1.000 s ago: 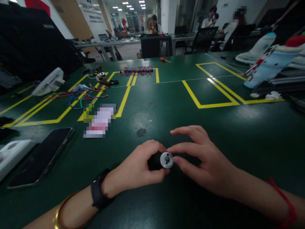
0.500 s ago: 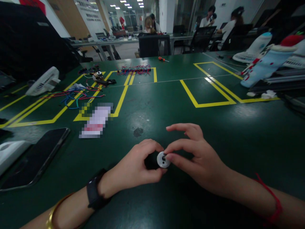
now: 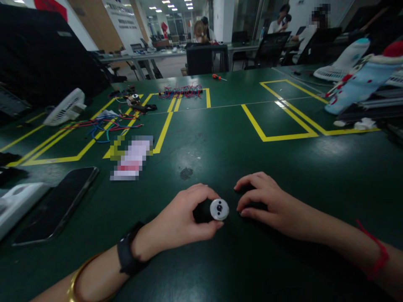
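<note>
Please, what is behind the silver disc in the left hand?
Behind the silver disc, a dark area, possibly its body, shows within the curled left hand. Whatever lies deeper is covered by the hand.

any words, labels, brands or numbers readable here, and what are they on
None can be read.
Wall banner: lettering too blurred.
Small pale tag on the black covering: too small to tell.
Pale flat rectangle: pixelated.
Held cylinder: no lettering visible.

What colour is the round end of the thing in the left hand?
The round end is silvery white with dark spots; the head view shows it.
</note>
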Demonstrator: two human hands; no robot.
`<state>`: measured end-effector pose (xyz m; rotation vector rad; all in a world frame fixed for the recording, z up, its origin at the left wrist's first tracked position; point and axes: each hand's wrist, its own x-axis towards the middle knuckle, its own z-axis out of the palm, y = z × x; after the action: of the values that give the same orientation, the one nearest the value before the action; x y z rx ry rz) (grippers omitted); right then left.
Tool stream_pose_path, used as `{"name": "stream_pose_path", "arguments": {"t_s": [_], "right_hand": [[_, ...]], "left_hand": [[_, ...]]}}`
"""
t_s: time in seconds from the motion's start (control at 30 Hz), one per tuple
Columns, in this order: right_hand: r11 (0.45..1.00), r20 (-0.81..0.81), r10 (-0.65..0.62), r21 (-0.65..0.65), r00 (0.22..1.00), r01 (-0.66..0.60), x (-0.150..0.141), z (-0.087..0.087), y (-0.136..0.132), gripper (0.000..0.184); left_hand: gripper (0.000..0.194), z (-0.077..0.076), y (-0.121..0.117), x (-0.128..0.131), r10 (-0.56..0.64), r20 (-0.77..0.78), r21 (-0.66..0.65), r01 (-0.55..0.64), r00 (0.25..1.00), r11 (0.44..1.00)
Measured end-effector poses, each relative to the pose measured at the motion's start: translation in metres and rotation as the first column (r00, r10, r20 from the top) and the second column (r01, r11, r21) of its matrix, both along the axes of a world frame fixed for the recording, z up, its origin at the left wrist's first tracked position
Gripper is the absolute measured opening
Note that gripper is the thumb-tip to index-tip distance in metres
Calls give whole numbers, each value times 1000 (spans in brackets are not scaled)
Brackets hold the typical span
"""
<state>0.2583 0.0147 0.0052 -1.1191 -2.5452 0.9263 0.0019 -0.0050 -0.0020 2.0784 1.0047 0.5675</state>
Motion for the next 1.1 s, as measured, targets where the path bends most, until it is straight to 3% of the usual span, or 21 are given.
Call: {"name": "stream_pose_path", "arguments": {"t_s": [0.3,0.4,0.47,0.53,0.63,0.7,0.77,0.87,1.0,1.1], "right_hand": [[1000,-51,-4,22,999,5,0,2,-1,12],[998,-145,-44,-54,988,37,1,4,1,17],[986,-246,-138,-131,959,108,2,3,3,20],[942,-335,-311,-233,889,242,3,1,6,21],[809,-448,-580,-415,680,417,7,-6,12,22],[745,-498,-665,-501,557,441,9,-10,15,21],[721,-506,-691,-537,516,439,10,-12,16,20],[731,-468,-678,-510,567,453,9,-10,15,24],[807,-360,-579,-381,731,451,6,-5,11,28],[843,-342,-527,-323,778,429,7,-4,9,27]], "left_hand": [[28,0,0,0,-9,8,-5,9,1000,1000],[28,1,0,0,-11,9,-8,11,1000,1000],[29,1,0,0,-8,9,-9,8,1000,1000],[29,2,0,0,-11,8,-7,11,1000,1000],[29,1,0,-1,-10,11,-6,10,1000,1000],[29,1,0,-1,-6,12,-8,6,1000,1000],[29,1,0,-1,-5,14,-6,5,1000,1000],[29,1,-1,-1,-7,11,-4,7,1000,1000],[29,1,-1,-1,-3,11,-2,3,1000,1000],[29,2,-1,-1,-8,15,1,8,1000,1000]]}}
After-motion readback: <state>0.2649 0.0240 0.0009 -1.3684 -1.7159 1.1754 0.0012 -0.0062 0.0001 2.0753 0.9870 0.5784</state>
